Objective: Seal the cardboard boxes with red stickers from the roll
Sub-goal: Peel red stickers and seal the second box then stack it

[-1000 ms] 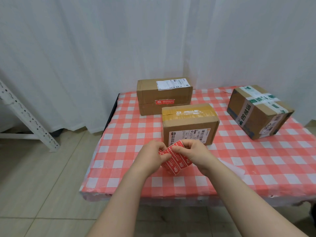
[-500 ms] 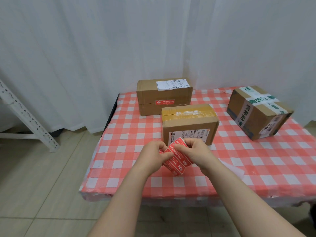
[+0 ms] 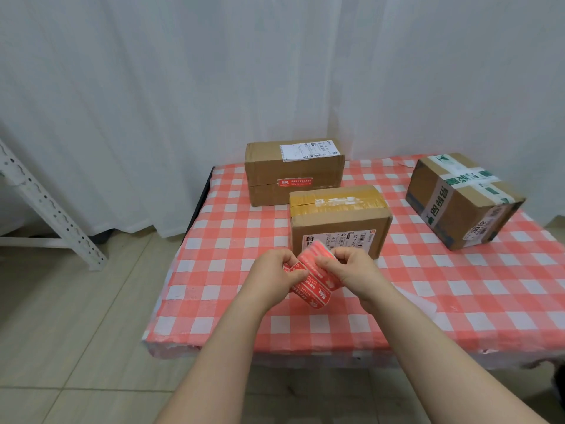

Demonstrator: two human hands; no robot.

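Observation:
Both hands hold the red sticker roll (image 3: 315, 284) above the near part of the table. My left hand (image 3: 273, 278) grips its left end. My right hand (image 3: 351, 272) pinches the roll's top edge, where a strip curls up. Just behind the roll stands a cardboard box (image 3: 339, 221) with yellow tape on top and a white label on its front. Farther back, a second box (image 3: 293, 171) carries a red sticker (image 3: 295, 181) on its front seam. A third box (image 3: 461, 200), banded with green and white tape, sits at the right.
The table wears a red and white checked cloth (image 3: 232, 289). A scrap of clear backing (image 3: 419, 301) lies on it by my right wrist. White curtains hang behind. A white metal rack leg (image 3: 52, 209) stands on the tiled floor at left.
The roll has risen slightly toward the near box, and my right fingers have worked along its top edge, lifting a strip. The boxes have not moved.

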